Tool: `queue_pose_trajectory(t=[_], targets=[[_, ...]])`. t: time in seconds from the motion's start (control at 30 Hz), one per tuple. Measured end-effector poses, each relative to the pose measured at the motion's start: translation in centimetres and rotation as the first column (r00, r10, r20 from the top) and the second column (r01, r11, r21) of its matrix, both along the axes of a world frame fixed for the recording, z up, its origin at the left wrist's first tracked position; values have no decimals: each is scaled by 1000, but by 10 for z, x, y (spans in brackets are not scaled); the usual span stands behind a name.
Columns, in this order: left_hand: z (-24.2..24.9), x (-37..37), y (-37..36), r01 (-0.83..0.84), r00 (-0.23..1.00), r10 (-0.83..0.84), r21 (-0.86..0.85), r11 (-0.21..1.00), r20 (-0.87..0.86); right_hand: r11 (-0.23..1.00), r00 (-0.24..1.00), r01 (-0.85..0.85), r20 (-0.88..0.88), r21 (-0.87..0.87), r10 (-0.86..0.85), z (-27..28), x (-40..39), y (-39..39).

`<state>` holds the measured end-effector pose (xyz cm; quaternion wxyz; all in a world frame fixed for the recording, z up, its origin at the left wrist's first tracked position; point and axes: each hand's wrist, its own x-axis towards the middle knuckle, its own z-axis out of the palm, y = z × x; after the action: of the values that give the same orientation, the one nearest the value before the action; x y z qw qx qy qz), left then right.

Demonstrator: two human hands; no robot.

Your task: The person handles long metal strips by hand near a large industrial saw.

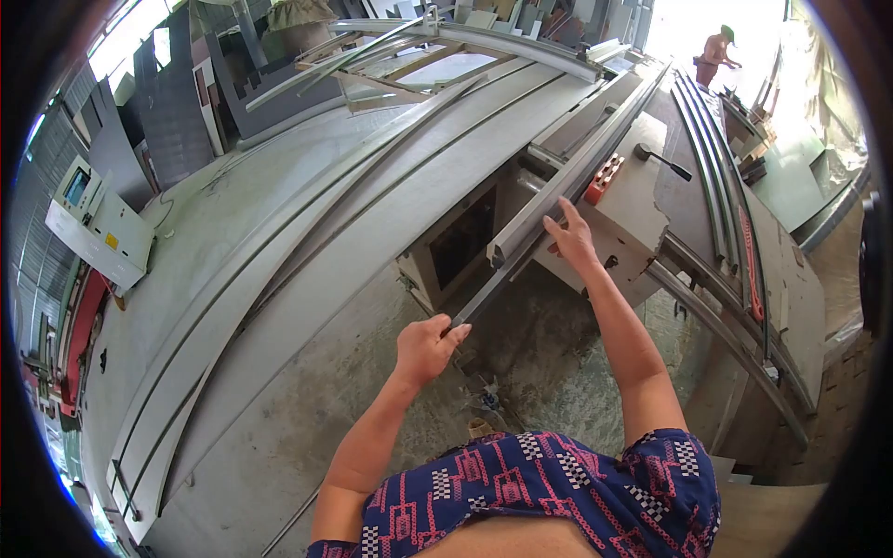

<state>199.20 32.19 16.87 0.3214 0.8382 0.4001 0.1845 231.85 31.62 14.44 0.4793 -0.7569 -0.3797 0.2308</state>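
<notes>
My left hand (428,351) is closed round the near end of a long, narrow dark grey strip (490,293), thumb along its top. From there the strip runs away from me beside a long metal profile (544,202), whose cut end faces me. Further along, my right hand (572,238) has its fingers stretched out, fingertips right at the profile's side. Just beyond that hand, a red block with holes (604,179) lies on the machine's pale table plate (642,219).
A black-handled lever (662,161) stands on the plate. Long metal bars (712,177) and a red tool (750,265) lie to the right. Long panels (358,237) stretch along the left, near a control box (100,219). Another person (715,58) stands at the far right.
</notes>
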Motion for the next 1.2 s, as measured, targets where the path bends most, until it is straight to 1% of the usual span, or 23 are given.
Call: queue_pose_trajectory(t=[0.07,0.1,0.13,0.17,0.2,0.27,0.3,0.37,0.4,0.47,0.57,0.67,0.77,0.83,0.87,0.9,0.97,1.0,1.03,1.07,1.1,1.17,1.2], targets=[[-13,-20,-2,-28,992,59,-251,968,116,980,994,96,-76,174,-83,-8,-15,-6],[-12,-27,-4,-19,973,115,-426,905,201,955,986,148,-118,256,-121,-8,-19,-7],[-8,-34,-8,11,944,183,-583,812,273,954,969,175,-211,242,-124,-6,-22,-8],[-4,-41,-11,58,907,263,-717,695,328,954,944,200,-304,225,-126,-3,-26,-10],[-3,-48,-14,75,886,303,-754,653,350,954,910,221,-394,204,-127,-1,-31,-10],[-2,-61,-24,115,835,393,-820,561,386,961,864,184,-501,208,-57,-5,-29,-9],[-5,-66,-28,175,799,450,-870,462,399,963,836,167,-549,212,-25,-5,-29,-8],[-16,-75,-33,310,724,563,-917,253,400,957,817,196,-576,213,-39,-6,-31,-8],[-20,-79,-36,366,704,595,-916,162,387,954,807,210,-589,213,-46,-5,-34,-8],[-27,-85,-43,473,666,660,-881,-15,347,953,837,215,-543,212,-68,-10,-34,-8],[-38,-92,-49,568,663,659,-812,-135,354,955,872,234,-473,181,-124,-10,-41,-7],[-46,-97,-52,562,675,622,-823,-85,397,954,890,258,-423,153,-173,-7,-49,-7],[-24,-94,-55,330,769,550,-939,98,328,954,899,265,-394,139,-192,-11,-49,-4],[-22,-94,-51,114,818,500,-932,345,285,952,900,273,-387,136,-203,-11,-48,-3],[-21,-95,-50,6,839,481,-887,462,256,951,898,277,-388,137,-206,-11,-49,-3],[-18,-94,-49,-32,833,467,-818,574,296,950,897,281,-390,138,-209,-10,-51,-2],[-10,-91,-50,-113,824,432,-641,760,367,945,894,294,-390,146,-218,-10,-53,-1],[-1,-87,-52,-149,891,328,-479,865,314,942,894,300,-390,151,-222,-11,-54,1],[10,-80,-53,-157,944,232,-298,942,235,938,892,303,-397,166,-218,-13,-53,2],[16,-74,-54,-137,979,151,-107,985,134,935,889,306,-404,180,-214,-14,-54,3],[17,-68,-54,-114,991,111,32,993,76,931,887,309,-411,195,-209,-15,-54,4],[20,-58,-56,-38,997,57,300,953,-57,931,891,295,-413,212,-188,-13,-55,4],[20,-54,-55,-55,994,79,298,953,-69,930,892,292,-413,223,-181,-13,-55,3]])
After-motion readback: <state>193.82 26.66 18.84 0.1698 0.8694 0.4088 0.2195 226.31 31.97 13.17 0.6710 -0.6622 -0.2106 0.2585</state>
